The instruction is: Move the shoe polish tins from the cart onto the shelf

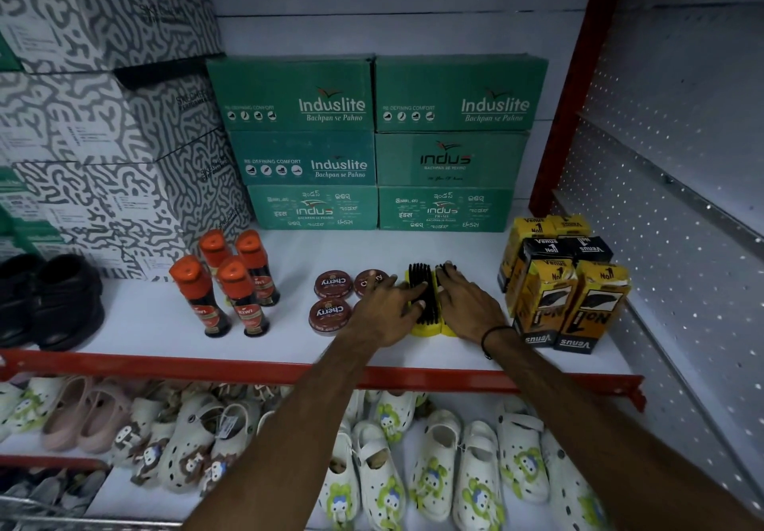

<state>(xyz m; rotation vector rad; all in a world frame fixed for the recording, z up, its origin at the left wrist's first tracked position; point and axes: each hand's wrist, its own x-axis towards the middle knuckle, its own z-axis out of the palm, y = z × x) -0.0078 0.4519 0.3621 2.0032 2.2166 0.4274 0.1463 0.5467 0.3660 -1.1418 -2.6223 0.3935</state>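
— Reaching over the red front edge of the shelf [165,315], both hands are on the two shoe brushes [426,303], yes?

— Yes. The brushes have yellow backs and black bristles, and they lie side by side on the white board. The left hand [382,311] lies flat over the left brush with its fingers spread. The right hand [469,307] lies over the right one, fingers stretched toward the far end. A dark band sits on that wrist.

— Is either hand clamped on a brush?

— I cannot tell. The palms cover the sides, so a real grip is hidden. Neither hand is a fist.

— And the polish tins?

— Three round brown polish tins [333,283] are on the shelf, just left of the brushes. Two sit at the back and one in front. The left hand's fingers overlap the rim of the back right tin; whether they touch it is unclear.

— What else stands there?

— Four bottles [225,282] with orange caps stand left of the tins. Green boxes [372,141] are stacked at the back wall. Yellow and black cartons [566,282] stand on the right. Black shoes [49,299] rest at the far left, below patterned grey boxes [103,117]. White clogs [434,468] fill the lower level.
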